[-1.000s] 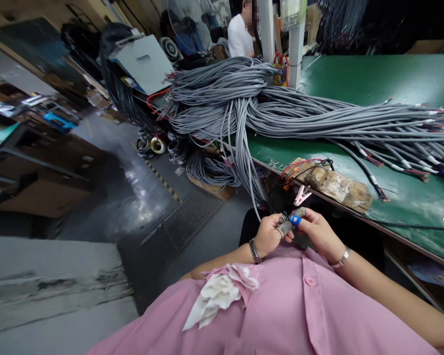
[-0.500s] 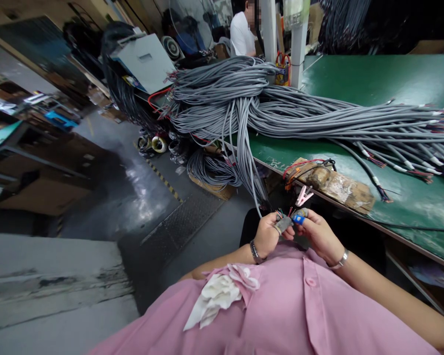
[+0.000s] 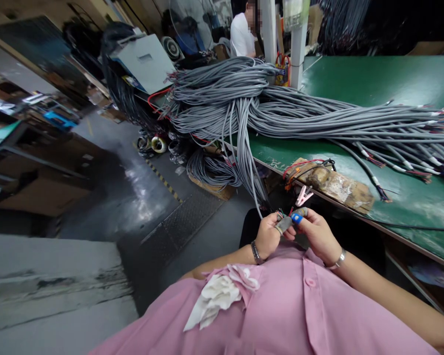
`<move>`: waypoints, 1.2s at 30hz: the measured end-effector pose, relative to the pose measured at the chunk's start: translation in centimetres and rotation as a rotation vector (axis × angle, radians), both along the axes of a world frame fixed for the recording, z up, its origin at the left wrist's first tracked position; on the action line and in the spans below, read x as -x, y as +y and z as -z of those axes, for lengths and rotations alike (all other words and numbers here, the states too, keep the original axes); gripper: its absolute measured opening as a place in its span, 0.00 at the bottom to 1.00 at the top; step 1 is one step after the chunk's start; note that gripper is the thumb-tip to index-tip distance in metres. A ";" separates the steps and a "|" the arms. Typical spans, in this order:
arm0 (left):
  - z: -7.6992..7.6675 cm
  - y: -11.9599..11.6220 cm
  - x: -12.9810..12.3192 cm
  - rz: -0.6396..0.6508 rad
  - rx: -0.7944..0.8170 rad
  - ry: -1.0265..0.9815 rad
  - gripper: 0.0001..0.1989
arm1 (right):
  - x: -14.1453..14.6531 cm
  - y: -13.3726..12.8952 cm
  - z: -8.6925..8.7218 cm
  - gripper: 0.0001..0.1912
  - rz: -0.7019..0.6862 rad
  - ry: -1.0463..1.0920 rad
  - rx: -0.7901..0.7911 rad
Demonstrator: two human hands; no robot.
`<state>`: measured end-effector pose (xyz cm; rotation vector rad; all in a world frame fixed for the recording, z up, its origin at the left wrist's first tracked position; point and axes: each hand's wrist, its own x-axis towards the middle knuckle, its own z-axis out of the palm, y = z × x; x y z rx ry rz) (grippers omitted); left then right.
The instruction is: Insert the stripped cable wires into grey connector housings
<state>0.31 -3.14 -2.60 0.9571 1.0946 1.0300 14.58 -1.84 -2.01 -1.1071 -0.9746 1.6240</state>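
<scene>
My left hand [image 3: 272,233] is closed in a pinch on the end of a grey cable [image 3: 258,208], whose thin coloured wires [image 3: 280,213] fan out above the fingers. Close against it, my right hand [image 3: 314,230] pinches at a red wire [image 3: 291,211] from the same end; its fingertips partly hide the wire. Grey covers wrap several fingertips, and a blue band circles a right-hand finger. Just above the hands, a pink clip [image 3: 304,196] sticks out from the bench edge.
Big bundles of grey cable [image 3: 214,108] lie across the green bench [image 3: 362,79], some hanging over its edge. A tape-wrapped wooden block [image 3: 340,187] sits at the front edge. A person in white [image 3: 241,34] is behind the bench. Coiled cables [image 3: 214,170] rest on the floor.
My right hand has shifted very slightly, its fingertips drawing a little closer to the left hand. The left hand stays in place on the cable end.
</scene>
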 end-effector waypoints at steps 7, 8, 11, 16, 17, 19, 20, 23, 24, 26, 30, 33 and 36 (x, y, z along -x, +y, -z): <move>0.3 0.2 -0.3 -0.069 0.016 -0.103 0.16 | 0.0 0.0 -0.3 0.13 -0.043 0.105 0.063; 0.1 0.3 -0.3 -0.082 0.024 -0.125 0.16 | -0.3 0.1 -0.1 0.14 -0.045 0.141 0.073; -0.7 0.5 -0.1 -0.090 0.053 -0.186 0.15 | -1.2 0.8 0.4 0.17 0.003 0.241 0.128; -2.5 1.1 -0.2 0.040 0.085 -0.283 0.14 | -2.3 3.2 0.4 0.26 -0.011 0.279 0.183; -2.7 1.3 -0.3 0.058 0.096 -0.301 0.14 | -2.4 3.6 0.2 0.26 -0.033 0.269 0.160; -3.0 1.6 -0.6 0.082 0.118 -0.331 0.14 | -2.3 4.0 0.0 0.26 -0.048 0.222 0.071; -3.1 1.7 -0.7 0.091 0.125 -0.343 0.14 | -2.2 4.1 0.0 0.25 -0.025 0.175 0.008; -3.0 2.1 -1.0 0.106 0.137 -0.362 0.14 | -1.8 4.0 0.1 0.24 0.125 -0.008 -0.167; -2.9 2.2 -1.0 0.104 0.142 -0.362 0.14 | -1.6 4.0 0.1 0.24 0.158 -0.031 -0.192; -2.8 2.3 -1.1 0.094 0.152 -0.360 0.15 | -1.3 3.9 0.3 0.25 0.140 0.048 -0.164; -2.5 2.4 -1.1 0.073 0.170 -0.349 0.15 | -0.7 4.2 0.1 0.26 0.035 0.369 0.016; -2.4 2.3 -1.1 0.067 0.179 -0.349 0.15 | -0.5 4.6 0.0 0.23 0.073 0.487 0.073; -2.3 2.2 -1.2 0.061 0.182 -0.342 0.15 | -0.5 4.8 0.1 0.20 0.117 0.530 0.089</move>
